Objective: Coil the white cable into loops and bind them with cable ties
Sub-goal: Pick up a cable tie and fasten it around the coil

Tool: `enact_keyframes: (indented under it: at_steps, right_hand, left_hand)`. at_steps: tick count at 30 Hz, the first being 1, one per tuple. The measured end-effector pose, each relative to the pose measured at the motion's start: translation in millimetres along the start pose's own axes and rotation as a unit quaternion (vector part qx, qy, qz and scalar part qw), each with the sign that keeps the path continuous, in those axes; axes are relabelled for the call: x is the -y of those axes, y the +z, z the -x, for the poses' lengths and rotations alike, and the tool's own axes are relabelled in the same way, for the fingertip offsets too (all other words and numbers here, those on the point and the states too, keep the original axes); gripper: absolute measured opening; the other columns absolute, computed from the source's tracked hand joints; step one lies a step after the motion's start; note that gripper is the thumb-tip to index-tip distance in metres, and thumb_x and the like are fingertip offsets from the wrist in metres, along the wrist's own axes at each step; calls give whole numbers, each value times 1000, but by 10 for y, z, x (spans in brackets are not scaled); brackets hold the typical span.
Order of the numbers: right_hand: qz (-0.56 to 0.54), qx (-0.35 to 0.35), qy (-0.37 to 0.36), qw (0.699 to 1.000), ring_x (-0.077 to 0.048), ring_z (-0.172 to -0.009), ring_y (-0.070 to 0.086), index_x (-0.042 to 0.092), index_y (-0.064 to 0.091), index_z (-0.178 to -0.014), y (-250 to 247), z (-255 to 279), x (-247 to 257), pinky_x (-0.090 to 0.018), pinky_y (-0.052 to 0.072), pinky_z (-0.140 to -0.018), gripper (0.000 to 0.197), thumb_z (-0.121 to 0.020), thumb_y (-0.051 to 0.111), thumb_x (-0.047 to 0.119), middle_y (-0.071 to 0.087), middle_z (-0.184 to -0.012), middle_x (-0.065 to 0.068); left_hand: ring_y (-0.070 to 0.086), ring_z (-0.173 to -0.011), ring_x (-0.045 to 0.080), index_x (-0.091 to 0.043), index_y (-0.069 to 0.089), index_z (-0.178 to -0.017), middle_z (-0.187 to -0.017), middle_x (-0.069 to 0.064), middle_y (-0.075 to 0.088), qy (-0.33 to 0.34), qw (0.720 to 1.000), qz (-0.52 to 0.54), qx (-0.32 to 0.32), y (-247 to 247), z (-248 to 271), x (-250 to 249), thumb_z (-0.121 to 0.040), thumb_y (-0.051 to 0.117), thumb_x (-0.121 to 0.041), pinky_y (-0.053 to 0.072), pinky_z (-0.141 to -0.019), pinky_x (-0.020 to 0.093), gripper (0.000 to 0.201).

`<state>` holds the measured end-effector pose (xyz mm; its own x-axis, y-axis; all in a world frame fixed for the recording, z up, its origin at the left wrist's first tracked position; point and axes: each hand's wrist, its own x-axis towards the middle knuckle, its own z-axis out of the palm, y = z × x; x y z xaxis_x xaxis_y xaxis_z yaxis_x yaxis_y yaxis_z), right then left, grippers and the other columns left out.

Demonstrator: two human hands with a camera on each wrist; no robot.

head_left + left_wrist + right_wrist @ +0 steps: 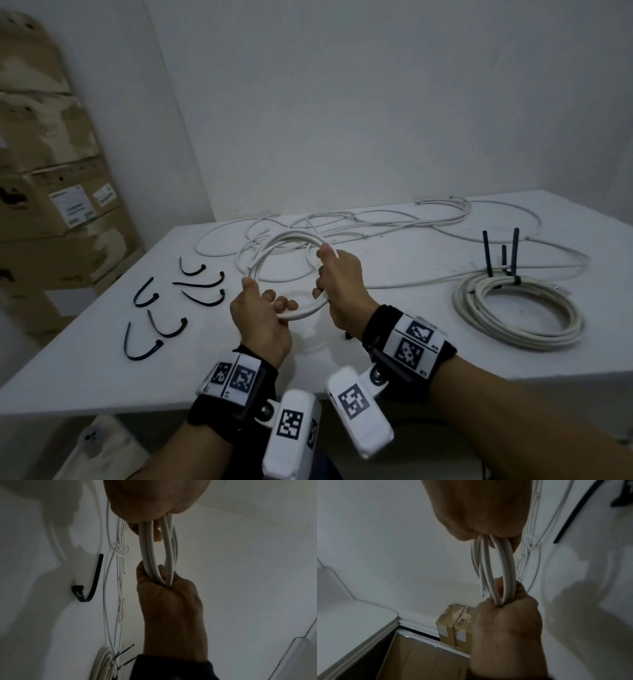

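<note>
White walls enclose a white surface (394,342) strewn with loose white cable (376,222). Above its near middle, the left hand (260,318) and right hand (339,284) each curl their fingers around opposite sides of several loops (284,240). Black cable ties (164,301) lie left; a tied coil (520,308) rests right. Labels on the stacked cardboard boxes (51,192) are illegible.

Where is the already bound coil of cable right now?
In the head view the bound coil lies on the table's right side, right of the right hand, black tie tails standing up from its far edge.
</note>
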<state>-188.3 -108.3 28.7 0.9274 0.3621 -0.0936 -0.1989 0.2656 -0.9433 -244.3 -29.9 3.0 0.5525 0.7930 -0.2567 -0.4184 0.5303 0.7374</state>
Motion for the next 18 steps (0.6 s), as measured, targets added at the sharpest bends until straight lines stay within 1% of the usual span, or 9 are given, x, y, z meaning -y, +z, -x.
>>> enact_keyframes:
  at_steps: [3,5,8,10,12,14,15,16,18]
  right_hand:
    - [47,31,-50,997,-11,-43,31,8,50,-88,-7,-51,51,-24,32,-43,21,-99,43,24,35,-57,0]
    - [81,54,-84,992,-11,-44,33,6,51,-90,-25,-101,115,-23,33,-42,21,-99,43,23,36,-57,0]
    - [138,110,-123,976,-12,-46,32,7,50,-92,-59,-173,262,-21,33,-41,19,-99,44,23,34,-57,0]
    - [192,162,-134,959,-11,-46,31,8,51,-95,-90,-197,391,-20,31,-41,17,-99,45,23,32,-58,0]
    - [264,208,-146,930,-10,-47,30,3,54,-96,-115,-204,501,-21,30,-43,22,-99,45,23,33,-60,1]
    - [353,244,-179,886,-12,-49,33,-6,54,-100,-88,-186,575,-26,33,-48,32,-99,46,25,38,-62,0]
    - [409,259,-203,851,-14,-53,40,-5,56,-103,-52,-160,598,-30,38,-54,34,-98,47,27,44,-65,0]
    - [469,269,-229,809,-18,-62,49,-2,57,-107,-5,-132,615,-33,43,-63,34,-98,47,29,53,-74,-3]
    - [550,285,-257,742,-21,-88,57,2,58,-114,74,-82,635,-33,45,-77,36,-98,47,32,61,-98,-6]
  left_hand:
    - [49,-40,14,-12,51,-97,-62,2,42,-13,1000,16,16,-27,111,14,-104,38,-34,54,-51,31,26]
    - [59,-56,19,-9,51,-94,-71,7,51,-13,999,5,30,-37,174,-4,-104,36,-34,55,-64,36,31]
    - [61,-80,23,-14,57,-97,-94,12,60,-29,998,-22,55,-130,154,-98,-103,40,-30,52,-78,37,24]
    - [57,-88,21,-16,60,-100,-99,7,59,12,996,-86,29,-219,45,-235,-94,50,-28,46,-76,32,17]
    - [50,-96,17,-18,55,-109,-99,-1,54,114,980,-161,-9,-252,-54,-457,-83,61,-26,40,-73,27,28]
    - [48,-104,13,-18,48,-124,-114,-2,53,248,932,-261,23,-180,-65,-725,-83,71,-22,41,-77,23,48]
    - [49,-107,11,-20,46,-127,-121,-3,52,293,889,-343,71,-103,-61,-858,-81,75,-24,42,-83,23,55]
    - [50,-108,10,-22,46,-125,-122,-5,53,302,838,-434,132,-16,-68,-978,-77,79,-28,42,-85,23,59]
    - [61,-99,11,-19,52,-119,-111,-3,63,201,754,-565,268,169,-63,-1162,-66,87,-31,46,-79,22,64]
